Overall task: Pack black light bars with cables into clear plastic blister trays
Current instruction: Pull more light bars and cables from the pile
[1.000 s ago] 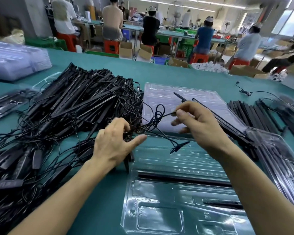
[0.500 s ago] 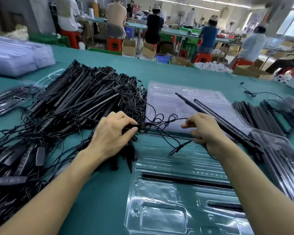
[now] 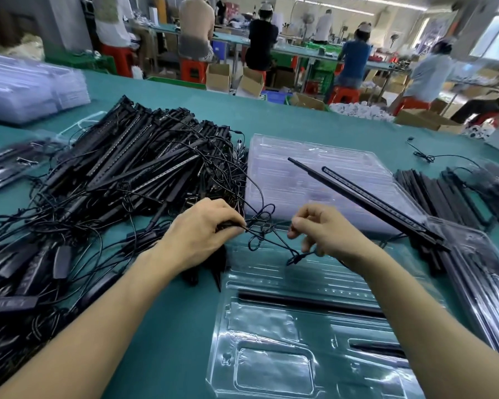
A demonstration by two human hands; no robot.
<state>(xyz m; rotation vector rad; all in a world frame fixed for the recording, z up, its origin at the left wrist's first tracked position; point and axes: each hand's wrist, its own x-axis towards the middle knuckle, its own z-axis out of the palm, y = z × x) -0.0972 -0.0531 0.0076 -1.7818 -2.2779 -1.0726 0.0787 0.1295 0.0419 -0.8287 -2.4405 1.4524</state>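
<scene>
A clear blister tray [image 3: 274, 367] lies on the green table in front of me, with one black bar [image 3: 308, 303] seated in a long slot. My left hand [image 3: 198, 234] pinches a thin black cable [image 3: 264, 226] at its fingertips. My right hand [image 3: 326, 230] curls around the same cable lower down, near its tied bundle [image 3: 296, 259]. Two black light bars [image 3: 366, 197] slant up to the right behind my right hand, over a stack of empty clear trays [image 3: 311, 180]. I cannot tell what holds them up.
A big tangled heap of black light bars and cables [image 3: 107, 180] fills the left side. More bars [image 3: 444, 191] and filled trays [image 3: 478, 272] sit at right. Clear tray stacks [image 3: 29, 87] stand far left. Several workers sit at benches behind.
My right hand has dropped lower and closer to my left, drawing the cable loops tighter between both hands. The left hand stayed in place pinching the cable.
</scene>
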